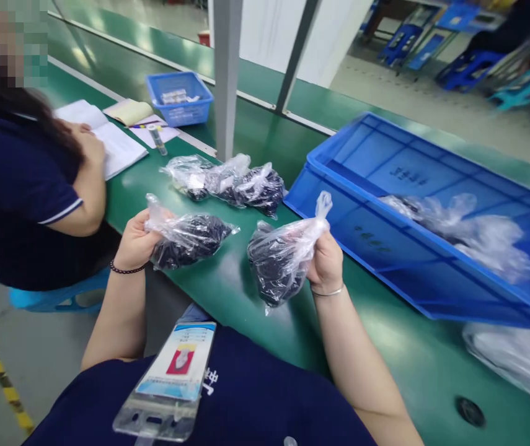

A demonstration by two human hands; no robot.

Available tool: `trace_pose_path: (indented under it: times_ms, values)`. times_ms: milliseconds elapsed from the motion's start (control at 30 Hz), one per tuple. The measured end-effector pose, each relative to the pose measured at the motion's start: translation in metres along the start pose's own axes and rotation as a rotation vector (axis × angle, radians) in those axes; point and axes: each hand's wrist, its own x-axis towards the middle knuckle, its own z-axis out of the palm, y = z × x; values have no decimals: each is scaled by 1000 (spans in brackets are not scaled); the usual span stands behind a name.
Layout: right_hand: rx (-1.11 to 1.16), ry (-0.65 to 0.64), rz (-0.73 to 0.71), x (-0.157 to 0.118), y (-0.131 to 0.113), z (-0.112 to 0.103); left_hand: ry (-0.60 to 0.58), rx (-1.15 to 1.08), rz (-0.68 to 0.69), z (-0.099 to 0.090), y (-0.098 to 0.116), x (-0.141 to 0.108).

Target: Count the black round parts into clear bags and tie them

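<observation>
My left hand (137, 243) is closed on the gathered neck of a clear plastic bag (190, 240) with dark contents, held over the table's near edge. My right hand (327, 260) grips the twisted top of a second clear bag (276, 266), also full of something dark, which hangs to the left of that hand. Beyond both hands, more clear bags with dark contents (262, 188) lie in a row on the green table (227, 279). What exactly is inside the bags cannot be made out.
A large blue crate (376, 248) holding more bags (492, 241) stands on the right. Near it are clear plastic (520, 356) and a black round piece (470, 411). Behind are a small blue basket (183, 113) and a grey post (226, 80). A person (18, 173) sits left by an open notebook (118, 145).
</observation>
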Motion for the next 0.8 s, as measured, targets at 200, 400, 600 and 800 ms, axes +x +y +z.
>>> trace_pose_path:
  times_ms: [200, 400, 600, 800]
  values:
    - [-273, 36, -14, -1, 3, -33, -326, 270, -186, 25, -16, -8]
    - [-583, -81, -99, -17, -3, -44, -519, 351, -251, 37, -16, -9]
    - [-960, -9, -295, -27, -7, -21, -584, 376, -142, 62, -10, -16]
    - [-1088, -294, -410, -43, -19, 1, -961, 257, 72, 76, 2, -12]
